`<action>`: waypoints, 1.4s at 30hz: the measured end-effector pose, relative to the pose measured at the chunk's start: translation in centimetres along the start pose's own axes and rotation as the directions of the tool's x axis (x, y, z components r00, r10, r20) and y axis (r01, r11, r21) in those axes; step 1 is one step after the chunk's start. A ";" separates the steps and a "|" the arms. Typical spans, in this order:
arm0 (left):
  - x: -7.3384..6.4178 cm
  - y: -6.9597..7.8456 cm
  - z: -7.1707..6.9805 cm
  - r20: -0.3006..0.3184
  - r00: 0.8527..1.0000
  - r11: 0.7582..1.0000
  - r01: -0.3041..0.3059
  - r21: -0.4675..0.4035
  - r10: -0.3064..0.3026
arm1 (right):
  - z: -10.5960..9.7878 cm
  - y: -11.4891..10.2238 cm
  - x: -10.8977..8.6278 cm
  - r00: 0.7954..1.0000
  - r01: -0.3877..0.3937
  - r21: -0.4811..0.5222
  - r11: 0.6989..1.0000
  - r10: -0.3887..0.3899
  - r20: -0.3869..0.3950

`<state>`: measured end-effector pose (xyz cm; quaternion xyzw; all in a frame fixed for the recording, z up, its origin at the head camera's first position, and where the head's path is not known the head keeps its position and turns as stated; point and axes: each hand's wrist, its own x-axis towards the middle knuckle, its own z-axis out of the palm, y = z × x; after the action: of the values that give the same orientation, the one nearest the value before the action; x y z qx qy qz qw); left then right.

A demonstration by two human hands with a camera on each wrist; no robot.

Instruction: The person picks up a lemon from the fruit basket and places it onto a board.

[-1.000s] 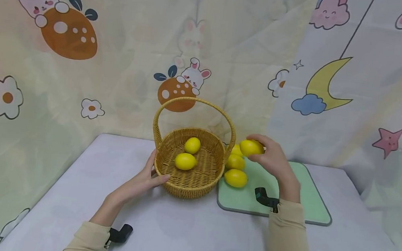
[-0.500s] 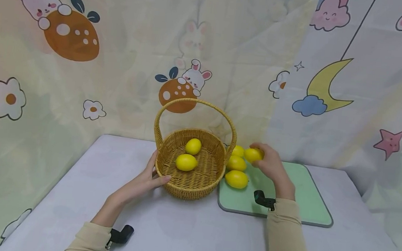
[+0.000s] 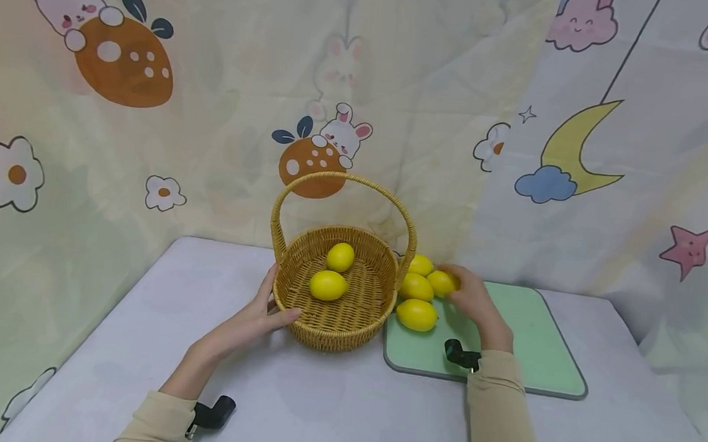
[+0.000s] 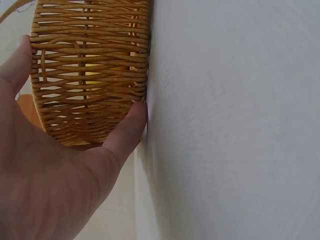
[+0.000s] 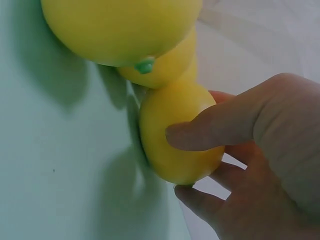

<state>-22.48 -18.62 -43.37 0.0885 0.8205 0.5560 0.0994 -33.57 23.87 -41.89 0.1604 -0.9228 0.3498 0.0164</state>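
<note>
My right hand holds a yellow lemon low over the pale green board, beside other lemons. In the right wrist view, the thumb presses the near side of that lemon and the fingers curl behind it. A wicker basket with a tall handle stands left of the board. Two lemons lie inside it, one in front and one behind. My left hand grips the basket's left side, digits spread against the woven wall. Some left fingers are hidden by the basket.
Against the basket's right side, a front lemon, a middle lemon and a back lemon rest on the green board. White cloth covers the table. A printed curtain hangs behind.
My right hand has come down with its lemon, from above the board to beside the other lemons. My left hand and the basket have stayed in place.
</note>
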 end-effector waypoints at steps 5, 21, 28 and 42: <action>0.1 0.0 0.0 0.000 1.000 1.000 -0.009 0.000 0.009 | -0.5 -0.6 -0.3 0.999 -0.035 0.005 0.999 0.035 0.011; 0.0 -0.1 -0.1 0.004 1.000 1.000 -0.021 -0.002 0.021 | -3.8 -4.9 -1.2 1.000 -0.021 -0.028 0.999 0.021 0.009; 0.0 0.0 -0.1 0.004 1.000 1.000 -0.018 0.003 0.018 | -4.8 -7.4 -2.1 1.000 0.028 -0.052 0.998 -0.027 0.015; 0.0 0.0 -0.1 0.003 1.000 1.000 -0.016 0.003 0.016 | -6.4 -13.0 -4.9 0.974 0.221 0.071 0.973 -0.217 -0.068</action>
<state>-22.46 -18.71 -43.32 0.0962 0.8203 0.5556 0.0963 -25.48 20.32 -29.43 0.2511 -0.8842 0.3863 0.0764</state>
